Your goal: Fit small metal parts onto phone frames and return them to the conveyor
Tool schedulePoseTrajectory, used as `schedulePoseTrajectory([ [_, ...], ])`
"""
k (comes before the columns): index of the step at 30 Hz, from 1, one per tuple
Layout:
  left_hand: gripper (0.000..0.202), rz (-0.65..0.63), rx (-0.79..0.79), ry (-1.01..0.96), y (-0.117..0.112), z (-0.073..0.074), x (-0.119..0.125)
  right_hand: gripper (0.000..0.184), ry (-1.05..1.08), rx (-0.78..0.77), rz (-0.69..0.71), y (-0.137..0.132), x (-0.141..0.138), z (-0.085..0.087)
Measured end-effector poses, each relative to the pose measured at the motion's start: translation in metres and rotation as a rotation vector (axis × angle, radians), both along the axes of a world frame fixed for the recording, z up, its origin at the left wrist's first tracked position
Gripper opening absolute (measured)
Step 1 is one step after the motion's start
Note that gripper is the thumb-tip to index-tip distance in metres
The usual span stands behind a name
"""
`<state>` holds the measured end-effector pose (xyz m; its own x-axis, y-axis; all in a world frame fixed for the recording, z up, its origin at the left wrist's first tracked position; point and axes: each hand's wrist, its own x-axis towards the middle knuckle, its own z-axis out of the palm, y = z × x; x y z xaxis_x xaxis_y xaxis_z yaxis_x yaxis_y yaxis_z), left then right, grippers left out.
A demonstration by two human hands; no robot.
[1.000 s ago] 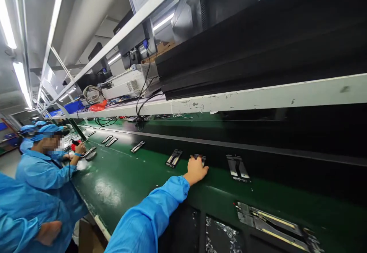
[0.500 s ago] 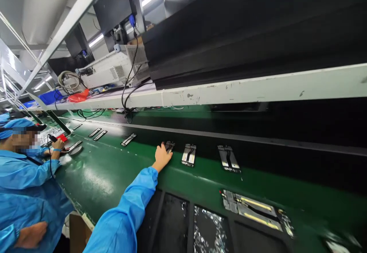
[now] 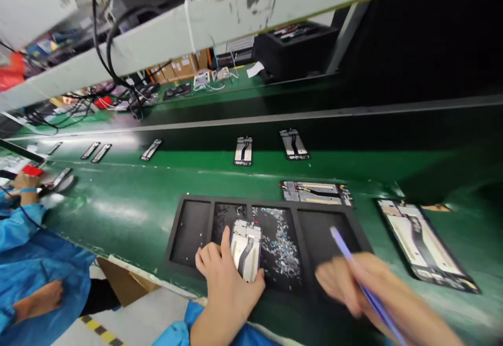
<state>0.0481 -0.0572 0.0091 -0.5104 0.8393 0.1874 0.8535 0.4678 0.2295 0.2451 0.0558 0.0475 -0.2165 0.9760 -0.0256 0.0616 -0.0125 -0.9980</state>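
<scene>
Far left: co-worker's hand [image 3: 25, 181] at belt edge, second co-worker's hand [image 3: 39, 300] below. Six phone panels [image 3: 151, 149] in far row on green conveyor belt [image 3: 118, 204]. Your left hand [image 3: 226, 288] grasps seventh phone panel [image 3: 245, 249], lying across divider between second and third of four compartments, black tray [image 3: 188, 231]. Your right hand [image 3: 365, 288] pinches blue pen [image 3: 353, 267]. Two more panels [image 3: 422, 244] at right. Beyond belt, cardboard boxes [image 3: 176, 68].
</scene>
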Motion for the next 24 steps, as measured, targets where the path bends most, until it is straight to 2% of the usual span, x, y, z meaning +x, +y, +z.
schedulePoseTrajectory([
  [1,0.109,0.002,-0.013,0.019,-0.007,-0.005,0.008,0.058,0.080,-0.192,0.012,0.005,-0.013,-0.007],
  [2,0.112,-0.005,-0.032,0.040,-0.011,-0.009,0.011,0.059,0.166,-0.328,-0.098,0.009,-0.026,-0.015],
  [3,0.116,-0.025,-0.049,0.065,-0.012,-0.011,0.011,0.055,0.206,-0.361,-0.257,0.012,-0.039,-0.023],
  [4,0.121,-0.059,-0.060,0.090,-0.010,-0.010,0.006,0.052,0.223,-0.380,-0.325,0.013,-0.051,-0.030],
  [5,0.126,-0.104,-0.065,0.109,-0.006,-0.007,-0.003,0.050,0.235,-0.370,-0.374,0.013,-0.060,-0.037],
  [7,0.127,-0.240,-0.077,0.093,0.010,0.005,-0.027,0.047,0.212,-0.312,-0.364,0.010,-0.074,-0.045],
  [9,0.106,-0.450,-0.113,-0.006,0.038,0.021,-0.054,0.044,0.113,-0.254,-0.300,0.005,-0.082,-0.050],
  [11,0.069,-0.720,-0.179,-0.122,0.072,0.032,-0.076,0.046,-0.047,-0.202,-0.248,0.000,-0.087,-0.053],
  [13,0.049,-0.948,-0.248,-0.193,0.103,0.034,-0.089,0.048,-0.181,-0.157,-0.215,-0.004,-0.090,-0.055],
  [15,0.041,-1.076,-0.293,-0.224,0.124,0.028,-0.094,0.048,-0.252,-0.122,-0.195,-0.006,-0.093,-0.058],
  [19,0.030,-1.154,-0.324,-0.264,0.135,0.010,-0.095,0.049,-0.252,-0.122,-0.189,-0.006,-0.095,-0.061],
  [24,0.029,-1.164,-0.307,-0.304,0.132,0.002,-0.098,0.052,-0.193,-0.194,-0.215,-0.003,-0.096,-0.059],
])
